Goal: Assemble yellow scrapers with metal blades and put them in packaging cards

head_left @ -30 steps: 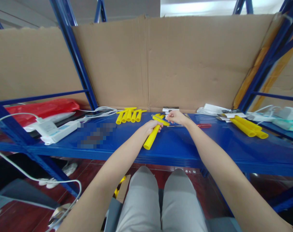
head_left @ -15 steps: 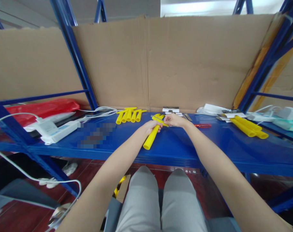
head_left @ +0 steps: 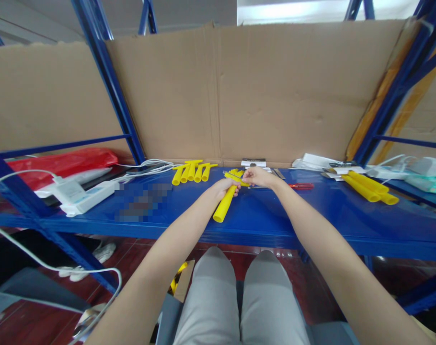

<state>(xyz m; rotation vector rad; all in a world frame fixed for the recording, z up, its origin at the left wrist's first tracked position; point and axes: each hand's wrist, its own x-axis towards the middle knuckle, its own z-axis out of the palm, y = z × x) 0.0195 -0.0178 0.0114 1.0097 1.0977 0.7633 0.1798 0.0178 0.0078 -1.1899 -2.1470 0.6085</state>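
My left hand (head_left: 226, 187) is closed around a yellow T-shaped plastic scraper handle (head_left: 224, 205), gripping it just below its crosspiece. The hollow round end of the handle points down towards me, over the front part of the blue shelf. At the right end of the crosspiece, my right hand (head_left: 256, 177) has its fingers pinched together; whatever lies between them is too small to make out. Behind the hands, more yellow pieces (head_left: 235, 172) are partly hidden.
Several yellow T-shaped handles (head_left: 191, 172) lie at the back left. Yellow tubes (head_left: 369, 188) lie at the right, by white packets. A red tool (head_left: 301, 186) is right of my hands. A white power strip (head_left: 89, 197) and cables sit left; cardboard (head_left: 275, 91) stands behind.
My right hand's fingers have shifted very slightly at the crosspiece's right end. My left hand keeps its hold on the handle, which stays in nearly the same place.
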